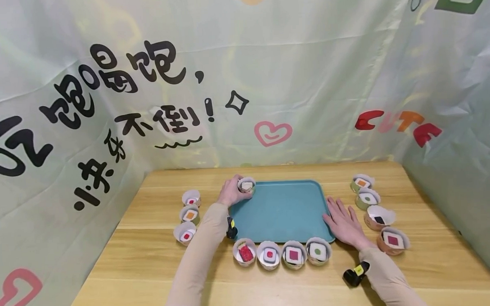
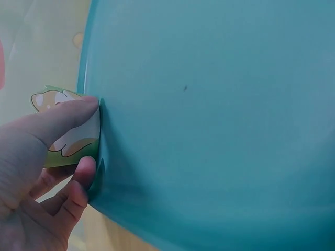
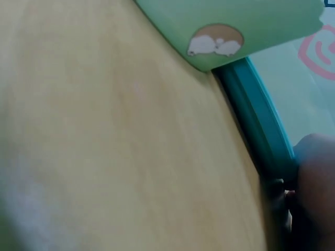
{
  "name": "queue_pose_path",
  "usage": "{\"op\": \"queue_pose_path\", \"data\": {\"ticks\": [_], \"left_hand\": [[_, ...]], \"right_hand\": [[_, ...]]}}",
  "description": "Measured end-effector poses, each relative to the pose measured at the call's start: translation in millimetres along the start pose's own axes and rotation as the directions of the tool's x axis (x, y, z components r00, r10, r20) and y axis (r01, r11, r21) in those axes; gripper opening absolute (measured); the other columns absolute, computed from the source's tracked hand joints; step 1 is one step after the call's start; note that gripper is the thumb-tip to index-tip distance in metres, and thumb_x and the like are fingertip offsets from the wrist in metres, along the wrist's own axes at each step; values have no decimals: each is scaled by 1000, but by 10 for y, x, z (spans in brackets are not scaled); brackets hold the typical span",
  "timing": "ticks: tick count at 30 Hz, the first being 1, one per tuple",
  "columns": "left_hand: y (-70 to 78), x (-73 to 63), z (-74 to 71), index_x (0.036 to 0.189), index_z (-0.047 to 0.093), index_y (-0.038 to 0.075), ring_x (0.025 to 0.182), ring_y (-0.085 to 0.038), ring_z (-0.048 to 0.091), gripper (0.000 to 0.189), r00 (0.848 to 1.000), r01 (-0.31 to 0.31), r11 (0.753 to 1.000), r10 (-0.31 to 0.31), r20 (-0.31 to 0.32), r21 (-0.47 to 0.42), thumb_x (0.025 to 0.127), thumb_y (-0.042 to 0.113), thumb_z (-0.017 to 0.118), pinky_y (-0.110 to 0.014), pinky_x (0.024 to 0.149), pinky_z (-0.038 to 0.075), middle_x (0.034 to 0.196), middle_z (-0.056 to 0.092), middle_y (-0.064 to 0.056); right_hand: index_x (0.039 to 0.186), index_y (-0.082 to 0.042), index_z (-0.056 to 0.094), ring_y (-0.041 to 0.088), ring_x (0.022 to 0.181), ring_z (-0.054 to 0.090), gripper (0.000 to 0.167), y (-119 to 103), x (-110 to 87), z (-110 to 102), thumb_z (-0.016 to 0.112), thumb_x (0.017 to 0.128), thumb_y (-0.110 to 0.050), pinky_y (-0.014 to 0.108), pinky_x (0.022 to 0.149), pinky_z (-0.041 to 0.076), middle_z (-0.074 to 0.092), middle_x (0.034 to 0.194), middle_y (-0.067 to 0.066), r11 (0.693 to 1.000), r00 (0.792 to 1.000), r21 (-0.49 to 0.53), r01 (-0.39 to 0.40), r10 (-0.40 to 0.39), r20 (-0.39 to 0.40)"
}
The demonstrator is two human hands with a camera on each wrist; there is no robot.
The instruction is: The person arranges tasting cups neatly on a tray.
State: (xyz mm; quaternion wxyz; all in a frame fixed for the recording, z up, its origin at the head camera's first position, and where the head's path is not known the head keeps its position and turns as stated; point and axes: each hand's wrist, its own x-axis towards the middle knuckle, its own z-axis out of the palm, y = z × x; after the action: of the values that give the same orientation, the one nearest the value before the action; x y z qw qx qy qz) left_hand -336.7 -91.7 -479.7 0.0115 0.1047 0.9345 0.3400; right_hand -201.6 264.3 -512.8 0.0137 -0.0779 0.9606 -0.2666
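Observation:
My left hand (image 1: pixel 231 191) grips a small paper cup (image 1: pixel 246 186) at the far left corner of the blue tray (image 1: pixel 279 210). A whitish piece sits inside that cup. In the left wrist view the cup (image 2: pixel 78 138) is green with a cartoon animal, the thumb across its side and curled fingers below, right at the tray's rim. My right hand (image 1: pixel 344 221) lies with fingers extended beside the tray's right edge, its thumb at the rim. In the right wrist view only a blurred part of that hand (image 3: pixel 316 178) shows, close to the tray edge (image 3: pixel 256 120).
Several paper cups with sushi-like pieces stand in a row before the tray, including a red-topped one (image 1: pixel 245 253). A column of cups (image 1: pixel 189 215) is at the left; another (image 1: pixel 367 198) stands right of my right hand. A printed cloth (image 1: pixel 291 79) hangs behind the wooden table (image 1: pixel 151 264).

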Motion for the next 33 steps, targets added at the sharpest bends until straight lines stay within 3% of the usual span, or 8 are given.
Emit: {"op": "queue_pose_path", "data": {"ticks": [5,33], "left_hand": [[-22,21,14,129,57,9,112,-33,63,59,999,30,1000,-30,18,-1,79,21,86,-48,99,51,123,68,-18],[32,-27,-39,133,55,7,115,-34,62,63,999,13,1000,-13,44,19,80,21,86,-48,101,50,126,66,-19]], "right_hand": [[157,7,22,51,152,9,65,3,-12,13,38,109,-34,70,119,1,16,165,28,1000,1000,-12,1,-1,-3],[157,6,22,51,153,9,65,3,-7,22,37,109,-34,70,119,1,17,165,29,1000,1000,-9,-10,10,1]]}}
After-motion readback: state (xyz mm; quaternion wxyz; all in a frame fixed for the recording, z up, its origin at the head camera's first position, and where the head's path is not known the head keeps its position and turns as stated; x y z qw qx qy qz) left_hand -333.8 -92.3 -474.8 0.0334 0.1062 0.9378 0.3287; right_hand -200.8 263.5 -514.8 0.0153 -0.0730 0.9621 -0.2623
